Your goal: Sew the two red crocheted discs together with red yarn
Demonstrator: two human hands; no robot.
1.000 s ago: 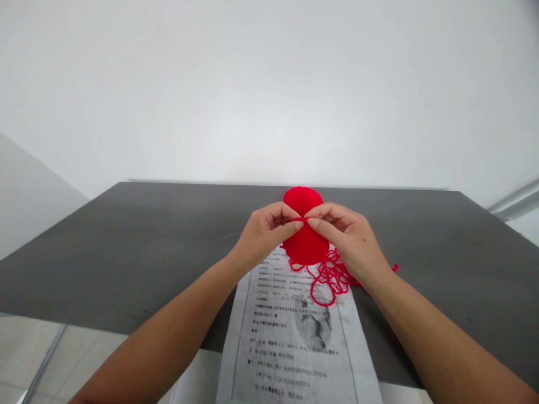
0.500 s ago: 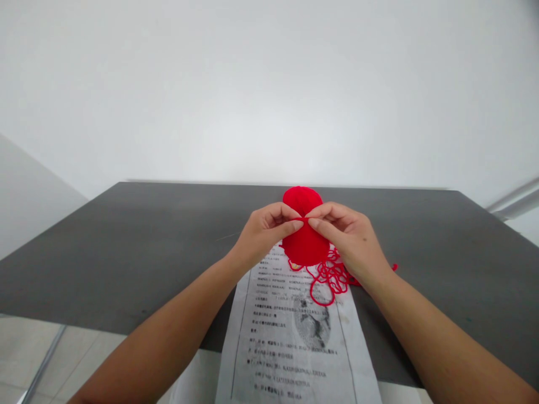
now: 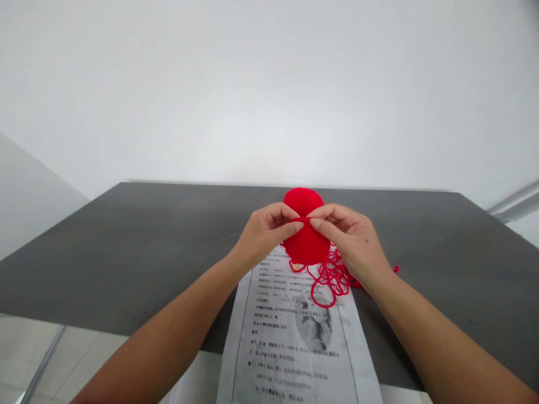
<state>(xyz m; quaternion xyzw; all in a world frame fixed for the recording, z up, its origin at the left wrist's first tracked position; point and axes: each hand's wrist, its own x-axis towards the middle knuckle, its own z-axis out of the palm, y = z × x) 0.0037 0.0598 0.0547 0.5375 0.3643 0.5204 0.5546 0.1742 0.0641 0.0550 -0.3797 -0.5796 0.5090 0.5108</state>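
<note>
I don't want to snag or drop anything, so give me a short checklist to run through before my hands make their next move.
1. Left hand pinching the red yarn piece at its upper edge: ok.
2. Right hand pinching the same edge, close beside the left: ok.
3. Loose red yarn laid out straight: not ok, it lies in a heap of loops.
4. Those loops free of knots: cannot tell.
5. Printed sheet lying wholly on the dark table: not ok, it runs past the near edge.
6. Individual stitches sound: cannot tell, too small to see.
</note>
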